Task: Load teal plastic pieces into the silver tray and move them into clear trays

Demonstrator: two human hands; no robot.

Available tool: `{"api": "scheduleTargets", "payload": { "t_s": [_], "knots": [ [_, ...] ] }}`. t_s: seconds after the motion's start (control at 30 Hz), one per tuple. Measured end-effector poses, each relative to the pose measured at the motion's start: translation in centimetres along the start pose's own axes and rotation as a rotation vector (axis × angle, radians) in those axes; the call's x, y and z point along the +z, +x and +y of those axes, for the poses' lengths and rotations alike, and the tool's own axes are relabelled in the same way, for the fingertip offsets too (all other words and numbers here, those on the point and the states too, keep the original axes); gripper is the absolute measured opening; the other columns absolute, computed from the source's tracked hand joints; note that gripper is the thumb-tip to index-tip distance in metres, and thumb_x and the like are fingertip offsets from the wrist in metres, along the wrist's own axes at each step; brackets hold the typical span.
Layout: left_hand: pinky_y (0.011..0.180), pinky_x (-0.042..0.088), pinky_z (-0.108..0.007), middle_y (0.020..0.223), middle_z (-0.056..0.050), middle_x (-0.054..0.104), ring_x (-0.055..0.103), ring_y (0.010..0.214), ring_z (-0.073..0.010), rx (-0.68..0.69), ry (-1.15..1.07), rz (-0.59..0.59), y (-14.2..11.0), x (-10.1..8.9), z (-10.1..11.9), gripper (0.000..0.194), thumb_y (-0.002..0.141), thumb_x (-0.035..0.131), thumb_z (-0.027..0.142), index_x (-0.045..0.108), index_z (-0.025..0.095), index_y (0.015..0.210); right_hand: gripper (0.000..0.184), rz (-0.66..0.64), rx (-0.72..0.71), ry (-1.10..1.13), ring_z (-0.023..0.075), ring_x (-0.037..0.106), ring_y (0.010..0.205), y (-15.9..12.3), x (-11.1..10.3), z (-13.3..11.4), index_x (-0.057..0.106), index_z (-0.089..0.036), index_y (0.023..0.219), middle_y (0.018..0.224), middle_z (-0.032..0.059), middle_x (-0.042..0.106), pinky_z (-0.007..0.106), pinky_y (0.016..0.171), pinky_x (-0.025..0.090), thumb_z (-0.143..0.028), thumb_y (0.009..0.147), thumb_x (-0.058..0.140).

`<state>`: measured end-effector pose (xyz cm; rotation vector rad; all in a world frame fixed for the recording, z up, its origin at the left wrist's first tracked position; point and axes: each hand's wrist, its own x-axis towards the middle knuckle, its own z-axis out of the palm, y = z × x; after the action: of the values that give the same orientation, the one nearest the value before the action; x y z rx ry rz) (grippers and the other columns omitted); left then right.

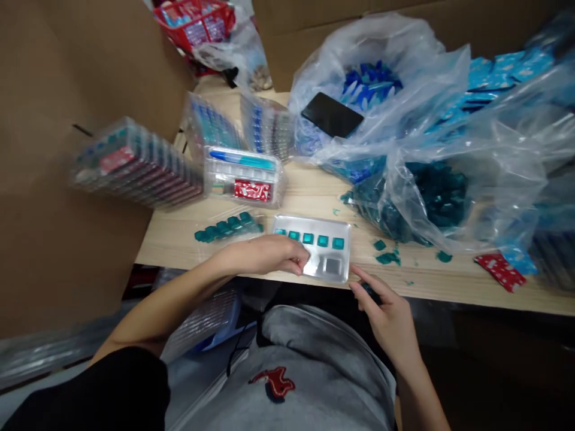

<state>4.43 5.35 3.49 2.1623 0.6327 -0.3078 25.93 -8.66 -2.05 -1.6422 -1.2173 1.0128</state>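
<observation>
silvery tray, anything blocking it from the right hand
Nothing visible stands between the right hand and the silvery tray, whose lower right corner is beside it. The left hand covers the tray's lower left.

The tray (315, 224) lies on the table (309, 185), cubes (323, 240) in its back row. Left lie more cubes (234, 222); behind those, a pack (245, 170); further left, more packs (144, 170). Behind, to the right, a phone (331, 115) rests on a bag (413, 114).

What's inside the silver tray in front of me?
The silver tray shows five teal pieces in a row along its far side and a square recess near right. Your left hand covers the near left part, hiding anything there.
</observation>
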Motion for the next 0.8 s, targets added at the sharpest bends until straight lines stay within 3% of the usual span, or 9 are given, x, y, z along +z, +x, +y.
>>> {"api": "scheduleTargets", "payload": {
  "t_s": [0.17, 0.33, 0.47, 0.57, 0.7, 0.8],
  "knots": [
    [0.07, 0.045, -0.019, 0.08, 0.002, 0.068, 0.062, 0.075, -0.0105, 0.015, 0.073, -0.001, -0.1, -0.4, 0.0, 0.017, 0.09, 0.053, 0.016, 0.062, 0.018, 0.076, 0.03, 0.007, -0.017, -0.026, 0.0118, 0.055, 0.049, 0.0, 0.2, -0.3, 0.076, -0.023, 0.109, 0.093, 0.0054, 0.078, 0.028, 0.055, 0.053, -0.031, 0.082, 0.066],
    [0.073, 0.047, -0.027, 0.092, -0.006, 0.067, 0.062, 0.081, -0.0165, -0.012, 0.241, 0.14, -0.4, 1.9, 1.2, 0.018, 0.092, 0.044, 0.013, 0.061, 0.016, 0.088, 0.031, 0.018, -0.007, -0.011, 0.0201, 0.071, 0.081, -0.3, 0.8, -0.2, 0.074, -0.023, 0.111, 0.109, 0.0076, 0.076, 0.036, 0.077, 0.058, -0.03, 0.083, 0.064],
    [0.085, 0.048, -0.037, 0.106, -0.012, 0.065, 0.06, 0.098, -0.0229, 0.002, 0.36, 0.281, -0.1, 4.4, 2.1, 0.021, 0.089, 0.041, 0.007, 0.059, 0.014, 0.095, 0.037, 0.075, -0.069, -0.016, 0.0233, 0.07, 0.101, -0.6, 1.7, 0.2, 0.07, -0.023, 0.119, 0.113, 0.0077, 0.074, 0.039, 0.091, 0.055, -0.027, 0.082, 0.066],
    [0.085, 0.049, -0.036, 0.101, -0.01, 0.065, 0.06, 0.096, -0.0216, 0.067, 0.387, 0.354, -0.7, 4.2, 2.7, 0.017, 0.092, 0.042, 0.011, 0.058, 0.015, 0.093, 0.041, 0.134, -0.109, -0.03, 0.0213, 0.07, 0.095, -0.6, 2.2, 0.1, 0.067, -0.024, 0.124, 0.107, 0.0066, 0.075, 0.035, 0.086, 0.056, -0.024, 0.083, 0.066],
    [0.08, 0.051, -0.028, 0.094, -0.006, 0.064, 0.06, 0.092, -0.0157, 0.161, 0.258, 0.609, -2.6, 2.3, 3.4, 0.015, 0.095, 0.041, 0.014, 0.055, 0.017, 0.09, 0.034, 0.21, -0.092, -0.026, 0.0203, 0.069, 0.087, -0.3, 2.1, -0.7, 0.072, -0.024, 0.116, 0.1, 0.0057, 0.076, 0.033, 0.081, 0.055, -0.024, 0.082, 0.066],
    [0.084, 0.051, -0.029, 0.097, -0.006, 0.066, 0.06, 0.095, -0.0153, 0.205, 0.261, 0.689, -2.8, 2.5, 3.5, 0.014, 0.092, 0.044, 0.01, 0.055, 0.018, 0.086, 0.032, 0.178, 0.001, 0.103, 0.0157, 0.062, 0.066, -0.4, 1.5, -1.1, 0.073, -0.024, 0.115, 0.082, 0.0033, 0.072, 0.03, 0.066, 0.053, -0.031, 0.085, 0.064]
  ]
}}
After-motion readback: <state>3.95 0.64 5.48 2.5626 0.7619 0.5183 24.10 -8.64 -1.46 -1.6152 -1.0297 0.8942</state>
